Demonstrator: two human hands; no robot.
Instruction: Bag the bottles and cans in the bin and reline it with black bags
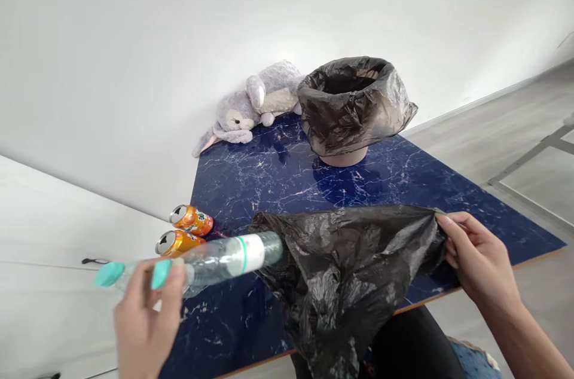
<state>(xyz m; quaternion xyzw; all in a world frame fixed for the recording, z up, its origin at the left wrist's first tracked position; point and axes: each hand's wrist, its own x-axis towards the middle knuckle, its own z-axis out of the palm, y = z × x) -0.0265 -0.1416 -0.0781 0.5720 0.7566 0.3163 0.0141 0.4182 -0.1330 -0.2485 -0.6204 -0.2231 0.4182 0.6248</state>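
My left hand (150, 313), low at the left, pinches a clear plastic bottle (215, 262) near its teal cap. The bottle lies nearly level, and its base overlaps the left end of a black plastic bag (350, 265); I cannot tell how far inside it is. A second teal cap (109, 274) shows just left of that hand, the bottle under it mostly hidden. My right hand (479, 253) grips the bag's right end between thumb and fingers. The bag is stretched across the table's front and hangs over its edge.
Two orange drink cans (192, 220) stand at the table's left edge. A bin (344, 158) lined with a black bag sits at the back of the blue marbled table (251, 182). Beside it a grey plush rabbit (242, 107) lies against the white wall.
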